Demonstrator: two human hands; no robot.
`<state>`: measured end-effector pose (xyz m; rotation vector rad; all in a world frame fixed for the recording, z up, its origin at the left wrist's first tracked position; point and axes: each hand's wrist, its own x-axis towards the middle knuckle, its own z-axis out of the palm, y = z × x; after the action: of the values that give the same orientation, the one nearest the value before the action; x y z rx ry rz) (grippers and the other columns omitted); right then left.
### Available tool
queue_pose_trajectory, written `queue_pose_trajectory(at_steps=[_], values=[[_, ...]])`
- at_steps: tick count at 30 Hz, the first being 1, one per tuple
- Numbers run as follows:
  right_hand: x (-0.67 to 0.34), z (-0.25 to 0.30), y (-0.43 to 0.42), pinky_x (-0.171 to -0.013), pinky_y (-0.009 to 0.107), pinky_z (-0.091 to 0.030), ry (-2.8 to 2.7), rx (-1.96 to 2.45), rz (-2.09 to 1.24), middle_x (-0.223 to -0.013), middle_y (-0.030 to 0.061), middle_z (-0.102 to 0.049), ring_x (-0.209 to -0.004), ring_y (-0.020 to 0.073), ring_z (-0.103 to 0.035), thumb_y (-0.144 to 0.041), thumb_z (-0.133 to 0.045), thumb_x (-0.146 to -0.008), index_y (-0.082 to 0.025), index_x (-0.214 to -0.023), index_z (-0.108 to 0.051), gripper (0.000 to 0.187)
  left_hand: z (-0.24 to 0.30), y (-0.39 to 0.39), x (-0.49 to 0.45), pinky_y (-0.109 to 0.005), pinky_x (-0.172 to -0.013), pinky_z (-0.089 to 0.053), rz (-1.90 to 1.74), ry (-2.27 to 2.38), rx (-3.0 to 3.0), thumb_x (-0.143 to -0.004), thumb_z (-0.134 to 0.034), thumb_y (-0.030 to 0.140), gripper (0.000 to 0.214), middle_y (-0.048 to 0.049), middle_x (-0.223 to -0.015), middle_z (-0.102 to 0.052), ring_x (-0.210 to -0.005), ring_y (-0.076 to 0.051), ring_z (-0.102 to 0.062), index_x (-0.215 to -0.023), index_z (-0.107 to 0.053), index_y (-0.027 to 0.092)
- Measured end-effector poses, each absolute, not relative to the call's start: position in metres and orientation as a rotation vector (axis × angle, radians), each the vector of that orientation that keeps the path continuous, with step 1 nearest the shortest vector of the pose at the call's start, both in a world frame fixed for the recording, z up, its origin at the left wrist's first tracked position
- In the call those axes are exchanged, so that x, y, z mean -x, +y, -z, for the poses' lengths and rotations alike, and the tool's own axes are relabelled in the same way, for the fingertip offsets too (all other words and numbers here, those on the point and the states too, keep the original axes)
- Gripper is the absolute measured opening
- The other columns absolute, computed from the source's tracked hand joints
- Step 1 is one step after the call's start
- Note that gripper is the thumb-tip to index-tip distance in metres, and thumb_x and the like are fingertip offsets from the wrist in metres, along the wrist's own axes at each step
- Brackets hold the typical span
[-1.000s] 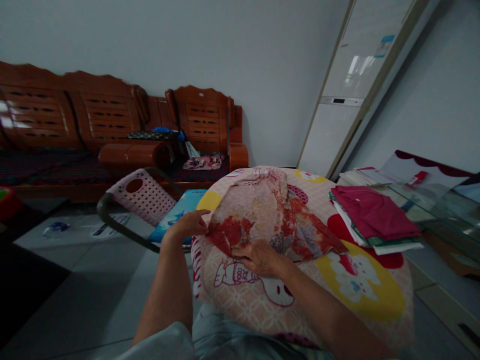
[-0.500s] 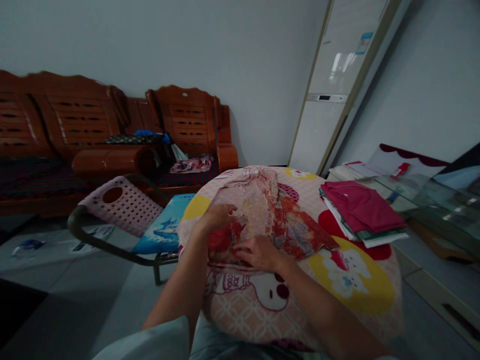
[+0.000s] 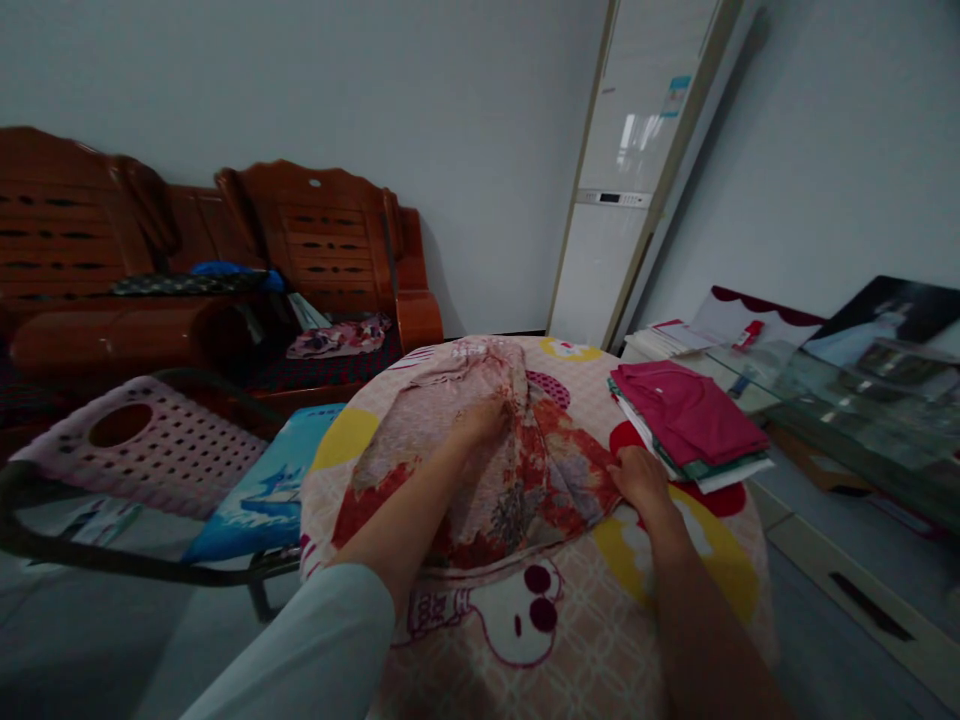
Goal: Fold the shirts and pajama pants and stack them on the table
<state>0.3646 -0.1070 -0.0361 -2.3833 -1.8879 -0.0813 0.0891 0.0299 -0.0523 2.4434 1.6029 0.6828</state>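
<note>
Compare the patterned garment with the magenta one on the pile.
The patterned garment is spread out; the magenta garment is folded. The patterned garment mixes red, pink and grey, while the magenta garment is nearly one colour. The patterned garment lies on the tablecloth; the magenta garment tops the pile. Both are cloth.
</note>
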Motion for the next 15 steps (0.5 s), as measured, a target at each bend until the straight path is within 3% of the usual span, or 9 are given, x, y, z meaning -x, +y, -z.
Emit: queue_pose_trajectory(at_steps=[5,10,15], values=[[-0.362,0.042,-0.102,-0.071,0.027,-0.041,-1.818,2.26,0.026,-0.09,0.0115,-0.073,-0.087,0.0213,-0.067,-0.022,-0.059,-0.084,-0.016,-0.083,-0.069,0.012,0.079,0.031,-0.093,-0.036,-0.105,-0.042,-0.748,1.581,-2.482,-0.092,-0.052,0.022,0.03,-0.0114,-0.127,-0.064,-0.118,-0.024,-0.059,-0.119,-0.063,0.019],[-0.322,0.028,-0.11,-0.071,0.026,-0.044,-1.821,1.799,-0.134,-0.09,0.0073,-0.075,-0.082,0.0193,-0.068,-0.025,-0.055,-0.087,-0.019,-0.096,-0.069,0.018,0.079,0.036,-0.092,-0.038,-0.103,-0.047,-0.988,1.481,-2.341,-0.09,-0.051,0.016,0.039,-0.0111,-0.128,-0.064,-0.117,-0.023,-0.061,-0.128,-0.059,0.019],[-0.258,0.03,-0.131,-0.075,0.026,-0.044,-2.205,1.495,-0.325,-0.087,0.0052,-0.075,-0.082,0.0187,-0.068,-0.021,-0.059,-0.085,-0.021,-0.093,-0.072,0.016,0.07,0.034,-0.098,-0.035,-0.099,-0.049,-1.174,1.276,-2.299,-0.092,-0.048,0.02,0.031,-0.0094,-0.121,-0.068,-0.109,-0.021,-0.063,-0.118,-0.067,0.018]])
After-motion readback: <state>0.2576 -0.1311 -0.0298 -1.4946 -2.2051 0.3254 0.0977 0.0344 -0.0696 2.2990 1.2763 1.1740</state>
